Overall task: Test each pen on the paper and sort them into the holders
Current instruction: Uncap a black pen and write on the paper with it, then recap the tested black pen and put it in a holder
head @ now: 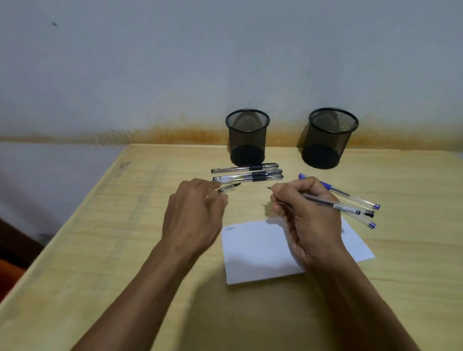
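Dim, soft shadows under arms, wide-angle bending at edges, slight blur.

Bare worktop lies open to the left of the hands and along the near edge. Toward the two mesh holders at the wall, three black pens lie across the way to the left one, and blue pens fan out below the right one. A clear lane runs between the two groups, and the paper lies flat.

Looks like a plain home or office desk corner. Light wood worktop pushed against a bare, stained wall; two mesh pen holders against that wall, paper sheet nearer.
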Motion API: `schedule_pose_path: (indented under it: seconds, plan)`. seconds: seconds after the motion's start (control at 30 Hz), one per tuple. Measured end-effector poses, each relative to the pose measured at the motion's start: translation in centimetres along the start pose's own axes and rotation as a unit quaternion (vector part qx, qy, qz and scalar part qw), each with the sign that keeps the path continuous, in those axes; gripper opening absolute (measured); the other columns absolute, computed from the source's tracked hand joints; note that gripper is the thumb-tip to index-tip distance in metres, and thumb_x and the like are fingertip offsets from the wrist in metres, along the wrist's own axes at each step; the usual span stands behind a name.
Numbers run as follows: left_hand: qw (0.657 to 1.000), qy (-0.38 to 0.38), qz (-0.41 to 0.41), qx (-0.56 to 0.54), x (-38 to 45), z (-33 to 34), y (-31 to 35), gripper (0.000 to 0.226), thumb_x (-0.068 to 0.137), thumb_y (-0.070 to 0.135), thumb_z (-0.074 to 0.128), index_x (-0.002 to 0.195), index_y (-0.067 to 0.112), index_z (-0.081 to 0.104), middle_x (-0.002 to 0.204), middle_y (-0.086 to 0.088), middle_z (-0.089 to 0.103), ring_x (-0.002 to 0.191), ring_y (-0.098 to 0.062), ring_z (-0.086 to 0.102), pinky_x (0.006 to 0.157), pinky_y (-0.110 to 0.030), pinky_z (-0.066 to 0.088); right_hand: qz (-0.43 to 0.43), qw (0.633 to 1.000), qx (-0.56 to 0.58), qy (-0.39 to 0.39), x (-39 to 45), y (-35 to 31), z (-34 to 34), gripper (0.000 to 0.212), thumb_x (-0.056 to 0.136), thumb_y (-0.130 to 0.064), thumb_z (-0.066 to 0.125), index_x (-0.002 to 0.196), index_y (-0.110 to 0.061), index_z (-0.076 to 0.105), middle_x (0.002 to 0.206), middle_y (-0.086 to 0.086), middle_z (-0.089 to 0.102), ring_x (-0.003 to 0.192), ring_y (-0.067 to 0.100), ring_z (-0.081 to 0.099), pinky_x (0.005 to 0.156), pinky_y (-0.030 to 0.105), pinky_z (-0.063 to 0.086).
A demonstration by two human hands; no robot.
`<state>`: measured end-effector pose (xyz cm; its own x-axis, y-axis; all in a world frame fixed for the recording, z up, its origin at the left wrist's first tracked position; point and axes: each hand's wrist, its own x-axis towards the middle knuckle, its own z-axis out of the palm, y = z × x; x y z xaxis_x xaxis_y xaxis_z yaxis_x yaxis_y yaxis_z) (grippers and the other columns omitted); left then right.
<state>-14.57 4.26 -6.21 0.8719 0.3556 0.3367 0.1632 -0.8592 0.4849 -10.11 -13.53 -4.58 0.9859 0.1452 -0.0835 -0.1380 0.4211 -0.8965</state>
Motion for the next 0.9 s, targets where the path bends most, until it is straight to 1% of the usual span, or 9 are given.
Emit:
schedule_pose_path:
  seconds: [0.13,0.27,0.4,0.53,0.6,0.67,0.77,0.83,0.9]
  plan:
    - [0.995,-0.036,0.007,0.088,2.6,1.9,0.0,0.027,0.093,0.030,0.058,0.116,0.022,0.069,0.101,-0.006,0.065,0.097,-0.027,0.055,0.078,-0.040,0.049,-0.005,1.000,-0.013,-0.012,0.1,-0.3,-0.5,0.017,0.083,0.007,0.073,0.084,-0.010,0.068,0.087,0.014,0.073,0.078,0.024,0.070,0.066,0.028,0.057]
    - [0.995,-0.027,0.026,0.096,3.2,2.5,-0.6,0.022,0.095,0.031,0.058,0.107,0.021,0.073,0.099,-0.005,0.065,0.093,-0.025,0.055,0.078,-0.044,0.051,0.005,1.000,0.019,-0.011,0.4,-0.8,-0.8,0.017,0.085,0.006,0.071,0.086,-0.011,0.072,0.088,0.011,0.076,0.083,0.022,0.075,0.066,0.023,0.058]
    - [0.990,-0.024,0.057,0.124,3.1,2.6,-0.8,0.023,0.099,0.028,0.051,0.101,0.016,0.070,0.094,-0.004,0.060,0.088,-0.025,0.053,0.071,-0.038,0.044,-0.014,1.000,0.026,-0.008,0.5,-0.9,-0.8,0.014,0.086,-0.001,0.075,0.089,-0.013,0.069,0.087,0.008,0.078,0.081,0.020,0.077,0.065,0.023,0.058]
    - [0.998,0.051,0.023,-0.012,1.5,1.1,-0.1,0.020,0.099,0.022,0.049,0.099,0.014,0.067,0.089,0.004,0.060,0.082,-0.016,0.053,0.068,-0.025,0.031,-0.035,0.999,-0.001,-0.013,0.2,-0.8,-1.0,0.019,0.082,0.000,0.079,0.083,-0.017,0.071,0.088,0.007,0.078,0.082,0.020,0.076,0.067,0.024,0.059]
    - [0.993,0.073,-0.018,-0.093,0.2,0.1,0.4,0.017,0.099,0.023,0.052,0.097,0.018,0.068,0.083,0.007,0.067,0.074,-0.015,0.058,0.066,-0.028,0.039,-0.031,0.999,-0.037,-0.013,0.0,-0.9,-1.1,0.017,0.085,0.001,0.076,0.089,-0.016,0.073,0.088,0.004,0.078,0.079,0.017,0.076,0.068,0.031,0.062]
    - [0.981,0.069,-0.050,-0.174,-1.3,-1.0,1.1,0.016,0.098,0.023,0.055,0.094,0.021,0.070,0.073,0.007,0.068,0.068,-0.013,0.061,0.064,-0.031,0.048,-0.035,0.995,-0.093,-0.033,-0.7,-1.1,-1.1,0.013,0.091,-0.007,0.072,0.100,-0.018,0.073,0.088,0.000,0.080,0.079,0.015,0.078,0.074,0.038,0.065]
    - [0.965,0.047,-0.055,-0.253,-3.3,-2.4,2.4,0.016,0.098,0.018,0.056,0.095,0.024,0.071,0.075,0.011,0.068,0.064,-0.007,0.059,0.062,-0.025,0.049,-0.075,0.986,-0.134,-0.068,-2.3,-1.7,-0.6,0.013,0.095,-0.018,0.067,0.108,-0.021,0.066,0.089,-0.007,0.079,0.083,0.012,0.078,0.068,0.029,0.064]
    - [0.958,0.040,-0.049,-0.281,-4.5,-3.1,2.9,0.018,0.098,0.016,0.055,0.097,0.025,0.071,0.078,0.010,0.069,0.065,-0.011,0.059,0.061,-0.023,0.048,-0.094,0.982,-0.141,-0.088,-3.3,-2.3,0.0,0.011,0.095,-0.020,0.066,0.106,-0.020,0.063,0.088,-0.007,0.077,0.084,0.013,0.077,0.066,0.028,0.064]
    - [0.950,0.035,-0.044,-0.308,-5.3,-3.5,3.2,0.019,0.098,0.016,0.055,0.097,0.025,0.071,0.077,0.001,0.068,0.067,-0.020,0.059,0.062,-0.030,0.049,-0.109,0.978,-0.146,-0.106,-4.1,-2.8,0.5,0.007,0.096,-0.021,0.063,0.102,-0.017,0.064,0.086,-0.005,0.076,0.082,0.013,0.077,0.065,0.029,0.063]
